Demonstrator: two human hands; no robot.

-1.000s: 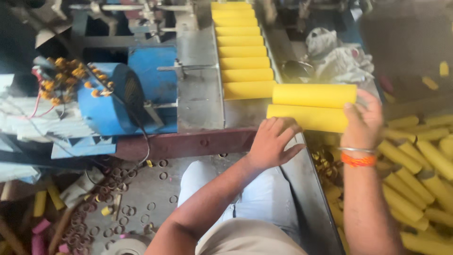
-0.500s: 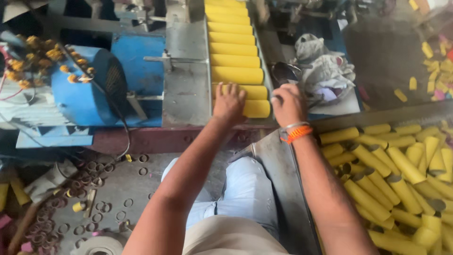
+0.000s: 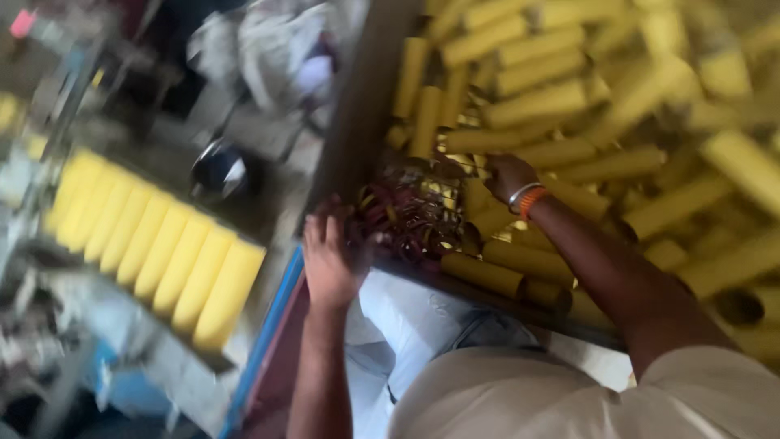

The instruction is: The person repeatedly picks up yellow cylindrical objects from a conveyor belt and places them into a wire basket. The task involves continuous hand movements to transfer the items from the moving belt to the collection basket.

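The right hand point(image 3: 505, 175) has left the tabletop and now reaches down into the big pile of loose yellow tubes point(image 3: 569, 122) at the person's right side. Half a second ago both hands were pushing a tube into the neat row of yellow tubes point(image 3: 154, 244). That tube looks placed, so I think the hand is going for a new one. Its grip is curled down among the tubes, with an orange band point(image 3: 530, 200) just behind it on the wrist — I cannot tell if it is pinching a tube yet, the picture is blurry. The left hand point(image 3: 329, 260) holds nothing, fingers spread, close to a heap of small rings point(image 3: 410, 219) just in front of it — the row lies well off to its left
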